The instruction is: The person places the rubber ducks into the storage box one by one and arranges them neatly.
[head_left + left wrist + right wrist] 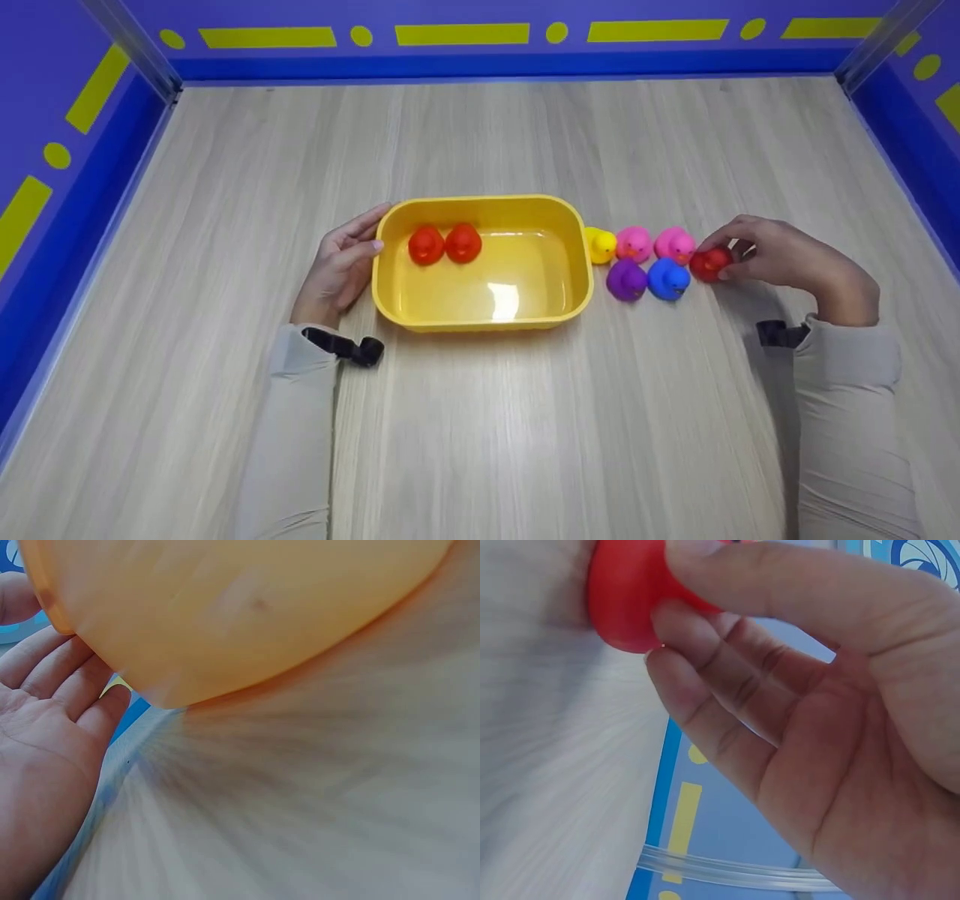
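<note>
My left hand (337, 262) holds the left end of a yellow plastic bin (480, 327), thumb at the rim and fingers along the outer wall. In the left wrist view, the fingers (71, 675) lie against the bin's side. Two red rubber ducks (444, 244) sit side by side inside it, toward the back left. To the right of the bin, my right hand (787, 259) pinches another red rubber duck (710, 264) between thumb and fingers. The right wrist view shows this duck (626, 600) low at the table surface.
Between the bin and my right hand stand a yellow duck (601, 245), two pink ducks (634, 244), a purple duck (627, 280) and a blue duck (669, 280), close together. Blue-purple walls (480, 60) with yellow marks border the wooden table (525, 435) at back and sides.
</note>
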The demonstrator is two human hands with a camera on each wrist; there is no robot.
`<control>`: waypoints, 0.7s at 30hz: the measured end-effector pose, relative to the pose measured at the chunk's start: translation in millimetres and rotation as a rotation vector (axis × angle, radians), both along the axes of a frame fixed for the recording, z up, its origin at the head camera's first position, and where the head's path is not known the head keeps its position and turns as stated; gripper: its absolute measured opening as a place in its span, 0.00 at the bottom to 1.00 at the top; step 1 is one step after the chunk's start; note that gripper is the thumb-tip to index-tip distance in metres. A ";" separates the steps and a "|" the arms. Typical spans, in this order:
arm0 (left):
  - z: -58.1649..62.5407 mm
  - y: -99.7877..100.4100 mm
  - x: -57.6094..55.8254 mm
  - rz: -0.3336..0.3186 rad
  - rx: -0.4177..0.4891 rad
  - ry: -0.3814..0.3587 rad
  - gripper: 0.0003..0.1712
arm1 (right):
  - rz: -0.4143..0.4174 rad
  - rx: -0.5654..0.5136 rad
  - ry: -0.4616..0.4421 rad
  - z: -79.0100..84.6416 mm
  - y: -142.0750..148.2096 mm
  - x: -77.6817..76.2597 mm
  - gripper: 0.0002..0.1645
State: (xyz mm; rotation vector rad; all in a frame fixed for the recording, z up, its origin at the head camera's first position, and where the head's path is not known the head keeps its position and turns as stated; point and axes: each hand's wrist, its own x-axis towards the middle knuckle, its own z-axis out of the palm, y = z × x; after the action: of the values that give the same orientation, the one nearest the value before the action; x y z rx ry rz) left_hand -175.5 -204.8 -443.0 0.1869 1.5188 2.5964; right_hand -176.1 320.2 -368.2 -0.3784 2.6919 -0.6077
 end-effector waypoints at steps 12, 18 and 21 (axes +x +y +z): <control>-2.4 -0.4 -0.9 0.001 0.004 -0.003 0.33 | 0.011 -0.007 0.078 7.1 -3.4 0.1 0.21; -1.8 -0.4 -0.5 0.008 0.014 -0.001 0.33 | 0.038 0.017 0.096 10.5 -8.6 -1.4 0.21; -1.4 -0.2 -0.7 0.006 0.018 0.003 0.33 | 0.052 0.020 0.114 11.7 -10.7 -1.9 0.21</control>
State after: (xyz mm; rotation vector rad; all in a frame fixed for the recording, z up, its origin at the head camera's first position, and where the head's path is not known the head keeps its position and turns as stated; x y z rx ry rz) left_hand -176.2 -205.0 -444.5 0.1884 1.4998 2.6169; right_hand -177.9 309.4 -356.6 -0.4896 2.7842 -0.5594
